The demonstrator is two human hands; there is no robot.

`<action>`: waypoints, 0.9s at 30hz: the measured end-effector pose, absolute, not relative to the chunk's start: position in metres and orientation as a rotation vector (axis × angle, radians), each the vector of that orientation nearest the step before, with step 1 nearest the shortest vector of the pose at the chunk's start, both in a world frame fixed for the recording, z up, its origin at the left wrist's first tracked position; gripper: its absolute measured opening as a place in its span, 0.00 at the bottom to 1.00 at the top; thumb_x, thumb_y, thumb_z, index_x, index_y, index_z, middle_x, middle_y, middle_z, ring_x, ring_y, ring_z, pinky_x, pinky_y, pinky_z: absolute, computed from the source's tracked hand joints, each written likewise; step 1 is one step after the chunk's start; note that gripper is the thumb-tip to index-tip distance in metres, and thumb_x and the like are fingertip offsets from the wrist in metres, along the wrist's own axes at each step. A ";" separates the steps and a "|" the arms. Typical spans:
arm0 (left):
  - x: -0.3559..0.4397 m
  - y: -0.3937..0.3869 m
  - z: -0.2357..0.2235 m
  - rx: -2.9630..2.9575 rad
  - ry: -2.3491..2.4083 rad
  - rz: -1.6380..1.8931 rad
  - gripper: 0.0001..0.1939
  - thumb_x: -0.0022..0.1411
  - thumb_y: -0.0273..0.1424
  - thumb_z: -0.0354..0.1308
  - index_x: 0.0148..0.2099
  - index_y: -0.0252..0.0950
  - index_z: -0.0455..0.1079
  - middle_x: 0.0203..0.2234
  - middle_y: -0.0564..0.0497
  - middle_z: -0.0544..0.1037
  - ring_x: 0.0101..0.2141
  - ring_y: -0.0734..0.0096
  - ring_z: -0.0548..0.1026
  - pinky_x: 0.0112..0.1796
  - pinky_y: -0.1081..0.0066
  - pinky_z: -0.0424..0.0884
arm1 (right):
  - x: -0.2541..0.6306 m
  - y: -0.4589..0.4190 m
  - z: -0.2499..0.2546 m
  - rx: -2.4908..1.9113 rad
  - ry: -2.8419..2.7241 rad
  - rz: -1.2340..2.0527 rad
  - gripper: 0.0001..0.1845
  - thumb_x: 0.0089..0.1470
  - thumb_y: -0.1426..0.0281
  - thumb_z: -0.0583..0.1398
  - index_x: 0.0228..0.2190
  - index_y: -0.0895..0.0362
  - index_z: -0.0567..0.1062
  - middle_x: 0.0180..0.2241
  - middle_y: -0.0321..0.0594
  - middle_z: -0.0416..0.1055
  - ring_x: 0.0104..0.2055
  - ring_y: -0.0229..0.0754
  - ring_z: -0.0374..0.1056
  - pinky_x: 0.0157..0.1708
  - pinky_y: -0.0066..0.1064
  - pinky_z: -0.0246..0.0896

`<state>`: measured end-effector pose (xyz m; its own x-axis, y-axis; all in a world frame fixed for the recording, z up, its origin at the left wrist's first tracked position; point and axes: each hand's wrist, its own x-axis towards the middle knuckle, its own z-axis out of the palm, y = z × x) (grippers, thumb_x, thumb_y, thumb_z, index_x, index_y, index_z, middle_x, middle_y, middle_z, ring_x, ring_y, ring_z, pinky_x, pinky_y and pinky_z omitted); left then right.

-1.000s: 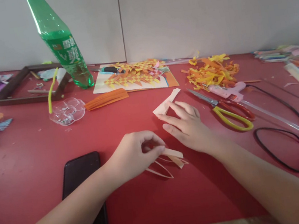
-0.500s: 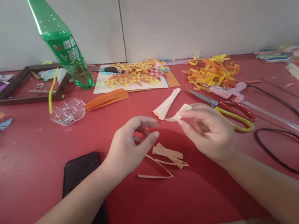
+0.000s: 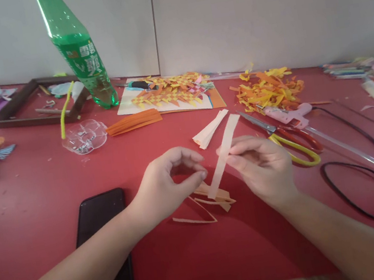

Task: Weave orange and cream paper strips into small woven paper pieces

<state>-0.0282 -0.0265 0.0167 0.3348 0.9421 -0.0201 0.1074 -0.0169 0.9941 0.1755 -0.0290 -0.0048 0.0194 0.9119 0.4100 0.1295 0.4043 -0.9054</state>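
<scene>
My right hand (image 3: pixel 260 166) pinches a pale cream paper strip (image 3: pixel 225 155) near its middle, between thumb and fingertips. The strip slants from upper right to lower left. To its left, my left hand (image 3: pixel 170 178) is held with thumb and fingers apart and nothing between them. Under the strip's lower end, several pale folded paper pieces (image 3: pixel 224 198) lie on the red table (image 3: pixel 178 264). A small bundle of cream strips (image 3: pixel 209 131) rests just beyond the hands. Part of the loose pieces is hidden by my left hand.
Scissors (image 3: pixel 290 140) and a pink glue gun (image 3: pixel 287 114) with a black cord lie right. Orange and yellow paper pieces (image 3: pixel 268 91), woven paper (image 3: pixel 172 90) and a green bottle (image 3: pixel 83 57) are behind. A black phone (image 3: pixel 101 215) sits under my left forearm; a dark frame (image 3: pixel 28 121) is far left.
The strip in my right hand has turned from a curled, roughly sideways position to a straight slant, its lower end now over the loose pieces. My left hand has shifted slightly right.
</scene>
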 end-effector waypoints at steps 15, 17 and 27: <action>-0.027 -0.032 0.021 1.419 0.932 0.705 0.14 0.57 0.31 0.64 0.45 0.36 0.68 0.32 0.50 0.80 0.33 0.69 0.80 0.38 0.71 0.75 | 0.175 -0.020 -0.006 -0.981 -1.175 0.939 0.04 0.50 0.69 0.65 0.28 0.51 0.74 0.30 0.34 0.72 0.31 0.38 0.70 0.35 0.36 0.69; -0.027 -0.030 0.020 1.365 1.000 0.780 0.09 0.57 0.32 0.63 0.40 0.35 0.69 0.30 0.50 0.79 0.31 0.70 0.79 0.35 0.72 0.75 | 0.175 -0.023 -0.005 -1.004 -1.222 0.934 0.06 0.52 0.69 0.64 0.27 0.52 0.71 0.33 0.35 0.74 0.28 0.36 0.68 0.30 0.34 0.68; -0.030 -0.025 0.015 1.505 1.235 0.819 0.11 0.60 0.35 0.58 0.44 0.36 0.75 0.32 0.49 0.80 0.32 0.69 0.78 0.36 0.70 0.73 | 0.174 -0.035 -0.004 -0.903 -1.615 0.926 0.08 0.53 0.77 0.63 0.32 0.52 0.72 0.29 0.35 0.72 0.30 0.37 0.69 0.32 0.32 0.68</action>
